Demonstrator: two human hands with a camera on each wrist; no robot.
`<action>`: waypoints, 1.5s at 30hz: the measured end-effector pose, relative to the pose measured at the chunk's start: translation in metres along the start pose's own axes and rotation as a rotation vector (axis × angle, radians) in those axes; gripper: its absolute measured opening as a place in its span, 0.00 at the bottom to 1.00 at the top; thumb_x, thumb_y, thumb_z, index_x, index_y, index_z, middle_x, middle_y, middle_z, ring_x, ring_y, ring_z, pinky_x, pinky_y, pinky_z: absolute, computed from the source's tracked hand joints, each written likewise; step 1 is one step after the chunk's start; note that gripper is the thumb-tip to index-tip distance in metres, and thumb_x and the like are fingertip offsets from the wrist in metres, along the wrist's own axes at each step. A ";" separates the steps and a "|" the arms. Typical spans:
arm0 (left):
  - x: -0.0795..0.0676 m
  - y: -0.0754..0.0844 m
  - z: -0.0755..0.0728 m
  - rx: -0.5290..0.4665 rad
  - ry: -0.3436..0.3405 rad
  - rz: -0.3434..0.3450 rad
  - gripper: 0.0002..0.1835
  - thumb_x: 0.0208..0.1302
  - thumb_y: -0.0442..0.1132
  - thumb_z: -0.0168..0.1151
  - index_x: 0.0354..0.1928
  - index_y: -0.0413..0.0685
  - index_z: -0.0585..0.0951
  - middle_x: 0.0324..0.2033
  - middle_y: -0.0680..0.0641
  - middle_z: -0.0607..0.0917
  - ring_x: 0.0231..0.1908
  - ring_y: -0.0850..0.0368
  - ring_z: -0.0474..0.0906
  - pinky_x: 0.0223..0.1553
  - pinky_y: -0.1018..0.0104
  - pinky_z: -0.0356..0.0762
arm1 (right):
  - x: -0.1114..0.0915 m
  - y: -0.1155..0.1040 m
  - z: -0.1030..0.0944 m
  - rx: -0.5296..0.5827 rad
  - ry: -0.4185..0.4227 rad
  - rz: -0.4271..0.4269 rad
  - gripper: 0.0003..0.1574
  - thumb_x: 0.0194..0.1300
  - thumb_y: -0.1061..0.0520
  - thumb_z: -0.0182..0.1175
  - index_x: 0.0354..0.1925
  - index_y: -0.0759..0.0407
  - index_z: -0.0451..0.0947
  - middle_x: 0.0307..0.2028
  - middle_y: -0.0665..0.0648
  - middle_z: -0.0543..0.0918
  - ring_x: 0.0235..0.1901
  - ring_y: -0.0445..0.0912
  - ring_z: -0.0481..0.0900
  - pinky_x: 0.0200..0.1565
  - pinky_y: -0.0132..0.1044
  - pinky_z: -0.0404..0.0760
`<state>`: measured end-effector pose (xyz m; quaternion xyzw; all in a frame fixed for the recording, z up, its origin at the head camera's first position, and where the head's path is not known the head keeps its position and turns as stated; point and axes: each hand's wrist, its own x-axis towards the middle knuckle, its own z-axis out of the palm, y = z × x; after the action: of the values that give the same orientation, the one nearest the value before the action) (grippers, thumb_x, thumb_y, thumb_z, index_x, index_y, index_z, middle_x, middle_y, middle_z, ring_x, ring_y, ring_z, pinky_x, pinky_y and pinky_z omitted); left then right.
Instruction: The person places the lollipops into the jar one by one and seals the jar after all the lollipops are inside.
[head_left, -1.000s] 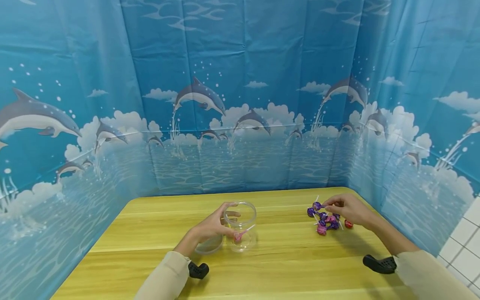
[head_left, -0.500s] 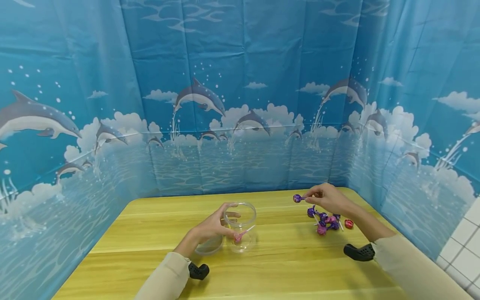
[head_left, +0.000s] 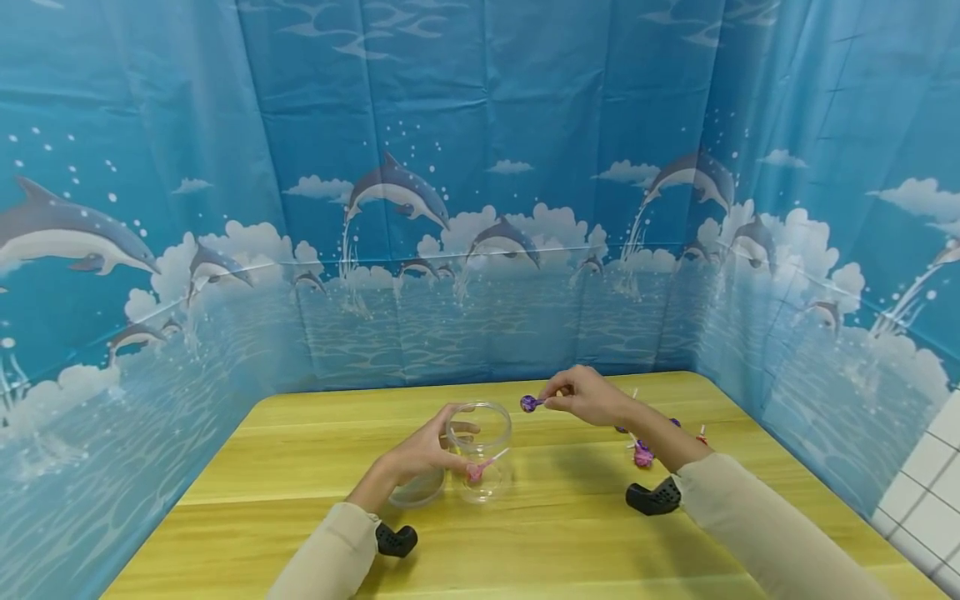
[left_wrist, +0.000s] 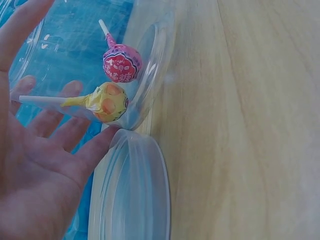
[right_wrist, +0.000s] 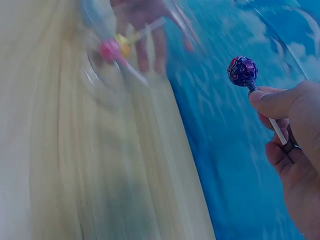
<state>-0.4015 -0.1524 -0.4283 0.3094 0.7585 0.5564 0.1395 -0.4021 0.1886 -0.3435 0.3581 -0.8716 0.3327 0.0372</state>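
A clear plastic jar [head_left: 501,437] stands upright on the table with its mouth uncovered, and my left hand [head_left: 426,452] holds it, thumb and fingers around its left side. Inside lie a pink lollipop [left_wrist: 122,64] and a yellow lollipop [left_wrist: 108,103], both plain in the left wrist view. Above the table, right of the jar's rim, my right hand [head_left: 588,397] pinches a purple lollipop [right_wrist: 242,71] by its stick, candy end pointing left toward the jar. A round clear lid [left_wrist: 137,190] lies beside the jar, partly behind my left hand.
Several purple and pink lollipops [head_left: 642,456] lie at the table's right, partly hidden by my right forearm. A red lollipop [head_left: 702,437] sits just beyond them. A blue dolphin curtain [head_left: 480,325] hangs behind the wooden table [head_left: 555,533].
My right hand has lifted the purple lollipop from the pile and carried it left toward the jar. My left hand has stayed on the jar.
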 end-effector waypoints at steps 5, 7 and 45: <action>0.001 0.000 0.002 0.008 -0.013 0.008 0.49 0.64 0.38 0.75 0.81 0.56 0.55 0.69 0.38 0.72 0.66 0.38 0.72 0.62 0.43 0.74 | 0.020 -0.018 0.023 0.014 -0.014 -0.057 0.10 0.75 0.61 0.62 0.47 0.63 0.88 0.39 0.51 0.86 0.25 0.43 0.69 0.28 0.35 0.69; 0.002 0.001 0.002 0.004 -0.017 0.011 0.50 0.64 0.41 0.76 0.81 0.57 0.55 0.69 0.38 0.72 0.66 0.38 0.71 0.62 0.44 0.73 | 0.026 -0.023 0.029 0.014 -0.010 -0.068 0.09 0.75 0.62 0.62 0.46 0.62 0.89 0.38 0.50 0.85 0.24 0.42 0.69 0.28 0.35 0.69; -0.002 0.004 -0.004 0.068 0.012 -0.056 0.48 0.64 0.41 0.75 0.80 0.64 0.56 0.63 0.44 0.72 0.60 0.48 0.74 0.59 0.46 0.74 | 0.074 -0.050 0.080 -0.189 -0.149 -0.321 0.06 0.65 0.63 0.71 0.41 0.58 0.92 0.37 0.50 0.90 0.36 0.45 0.86 0.37 0.32 0.81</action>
<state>-0.4011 -0.1554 -0.4241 0.2893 0.7860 0.5282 0.1398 -0.4104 0.0695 -0.3555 0.5109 -0.8312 0.2117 0.0583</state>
